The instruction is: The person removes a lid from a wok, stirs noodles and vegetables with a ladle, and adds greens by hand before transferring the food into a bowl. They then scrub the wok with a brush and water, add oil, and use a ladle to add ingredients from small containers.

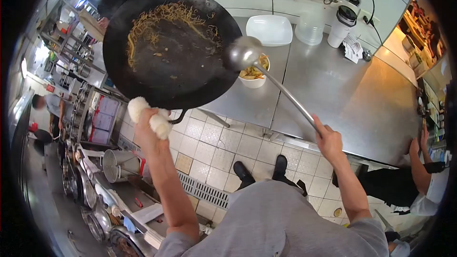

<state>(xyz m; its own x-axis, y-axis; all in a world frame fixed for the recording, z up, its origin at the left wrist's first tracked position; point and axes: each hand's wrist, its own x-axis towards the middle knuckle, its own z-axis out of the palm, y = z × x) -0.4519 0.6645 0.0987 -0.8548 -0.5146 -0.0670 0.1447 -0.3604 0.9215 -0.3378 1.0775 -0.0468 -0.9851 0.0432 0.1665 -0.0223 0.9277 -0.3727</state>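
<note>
Left hand (149, 126): closed on a white cloth (160, 124) at the near loop handle of a black wok (159, 81); the cloth hides most of the fingers, and their hold on the metal cannot be confirmed. Right hand (328, 139): clamped around the shaft of a steel ladle (245, 53). The wok is tilted at the counter's left end, with noodles (169, 13) along its far side; its underside is out of sight. The ladle's head blocks part of the wok's right rim and of a white bowl (253, 83) of food; contact with either cannot be determined. Behind stand a white rectangular dish (269, 31) and a lidded cup (342, 27) on the steel counter (323, 95). A co-worker (392, 185) at right is partly cut off.
</note>
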